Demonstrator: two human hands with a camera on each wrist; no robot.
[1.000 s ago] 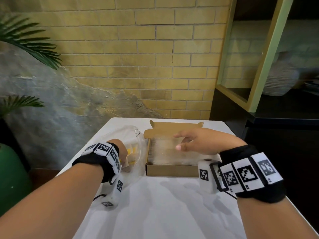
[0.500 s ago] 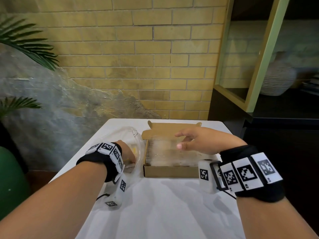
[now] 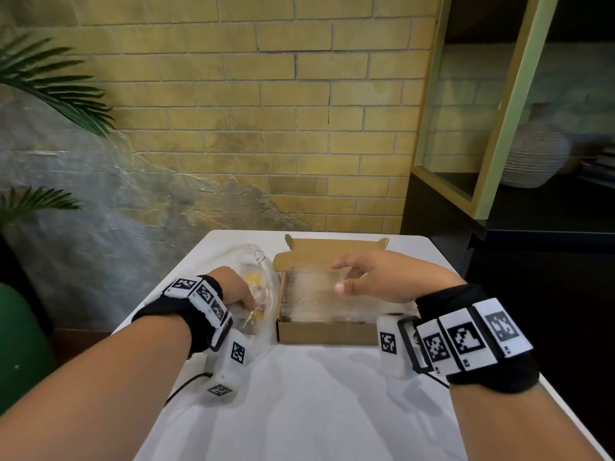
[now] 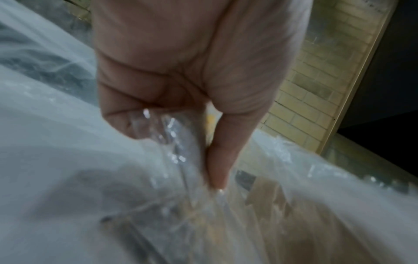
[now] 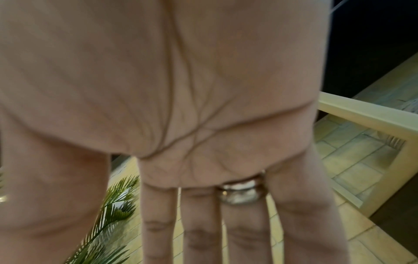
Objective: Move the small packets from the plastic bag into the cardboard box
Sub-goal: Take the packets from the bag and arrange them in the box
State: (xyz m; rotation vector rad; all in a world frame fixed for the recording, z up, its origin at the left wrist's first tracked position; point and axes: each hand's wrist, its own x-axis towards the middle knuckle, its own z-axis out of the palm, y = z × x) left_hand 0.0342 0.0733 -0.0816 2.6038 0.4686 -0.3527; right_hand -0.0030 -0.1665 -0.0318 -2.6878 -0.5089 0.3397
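A clear plastic bag (image 3: 246,261) lies on the white table (image 3: 299,394), left of an open cardboard box (image 3: 327,334) filled with clear packets (image 3: 309,294). My left hand (image 3: 238,292) is inside the bag's mouth. In the left wrist view its fingers (image 4: 140,123) and thumb pinch a small clear packet (image 4: 174,135) with a yellow mark. My right hand (image 3: 372,277) hovers above the box with fingers (image 5: 201,223) straight and spread, holding nothing.
A yellow brick wall (image 3: 266,111) stands behind the table. Palm leaves (image 3: 50,88) and a green pot (image 3: 20,344) are on the left. A dark cabinet with a green-framed glass door (image 3: 499,128) stands close on the right.
My left hand has gone a little deeper into the bag, toward the box. The right hand stays over the box, its fingers slightly more spread.
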